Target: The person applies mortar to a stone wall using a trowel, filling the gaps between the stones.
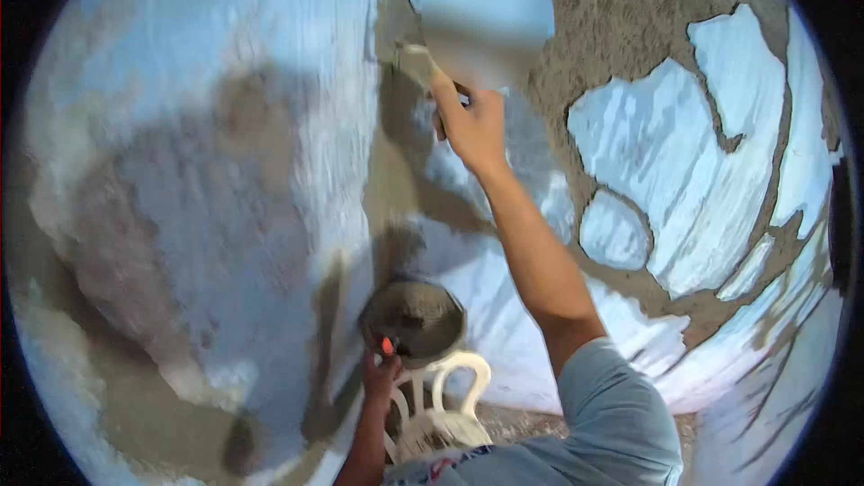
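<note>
My right hand (pixel 472 126) is raised to the wall, its fingers closed round a flat brush (pixel 416 61). The brush's tip meets the grey mortar joint (pixel 392 99) between two pale stone slabs. Lower down, my left hand (pixel 382 371) grips the near rim of a dark round bowl (pixel 459 310). Grey, wet-looking mortar (pixel 414 306) lies inside it. A small red-orange piece (pixel 388 346) shows beside the left thumb, perhaps part of a tool handle; the rest of it is hidden.
A large pale stone (pixel 207 180) covers the left side of the wall. Several irregular stones (pixel 639 135) are set in mortar on the right. Below the bowl stands a cream plastic chair (pixel 472 382). Shadows of my arm and head fall across the wall.
</note>
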The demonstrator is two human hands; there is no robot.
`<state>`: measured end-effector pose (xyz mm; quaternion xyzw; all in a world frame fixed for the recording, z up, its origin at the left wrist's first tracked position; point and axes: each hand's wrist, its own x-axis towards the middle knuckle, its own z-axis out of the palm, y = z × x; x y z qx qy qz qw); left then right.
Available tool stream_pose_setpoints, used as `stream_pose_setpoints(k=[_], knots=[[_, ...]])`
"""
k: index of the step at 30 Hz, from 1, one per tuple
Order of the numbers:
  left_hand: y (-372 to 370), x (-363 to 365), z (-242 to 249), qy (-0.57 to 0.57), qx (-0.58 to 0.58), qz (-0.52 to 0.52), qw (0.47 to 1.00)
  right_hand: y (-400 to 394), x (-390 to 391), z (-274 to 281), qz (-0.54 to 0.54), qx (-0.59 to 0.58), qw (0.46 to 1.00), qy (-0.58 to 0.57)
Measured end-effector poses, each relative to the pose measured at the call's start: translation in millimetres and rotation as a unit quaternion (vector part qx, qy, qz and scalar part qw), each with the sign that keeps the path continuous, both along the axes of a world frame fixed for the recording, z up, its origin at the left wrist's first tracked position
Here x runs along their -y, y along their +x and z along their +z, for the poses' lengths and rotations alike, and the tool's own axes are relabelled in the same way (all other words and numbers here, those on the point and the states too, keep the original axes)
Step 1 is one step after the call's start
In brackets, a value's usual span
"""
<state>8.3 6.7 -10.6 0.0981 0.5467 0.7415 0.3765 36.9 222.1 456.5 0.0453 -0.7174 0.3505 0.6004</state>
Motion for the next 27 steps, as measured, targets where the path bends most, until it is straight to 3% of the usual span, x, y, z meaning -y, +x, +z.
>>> stream_pose_setpoints(k=[1,2,4,7,10,12,14,15,19,27], knots=[[-1,0,-14,0.013,0.015,0.006,1.0,20,9,-30,0.062,0.072,0.99,-0.106],[1,-3,9,-0.008,0.038,0.014,0.999,34,12,-62,0.083,0.106,0.98,-0.145],[-4,-6,-14,0.01,0.022,0.013,1.0,60,13,-134,0.127,0.177,0.947,-0.234],[-6,-5,-32,0.022,0.015,0.011,1.0,95,9,-244,0.089,0.287,0.893,-0.334],[2,0,-5,-0.068,-0.022,0.015,0.997,138,9,-328,0.001,0.381,0.875,-0.298],[11,6,13,-0.045,-0.022,0.033,0.998,163,6,-359,-0.065,0.408,0.89,-0.192],[12,5,11,-0.032,-0.029,0.032,0.999,184,3,-383,-0.1,0.413,0.9,-0.095],[7,6,6,-0.031,-0.034,0.021,0.999,190,13,-367,-0.121,0.448,0.879,-0.112],[9,6,13,-0.07,-0.043,0.014,0.997,193,24,-366,-0.127,0.462,0.876,-0.049],[4,7,6,-0.048,-0.019,0.009,0.999,226,43,-341,-0.174,0.541,0.821,-0.062]])
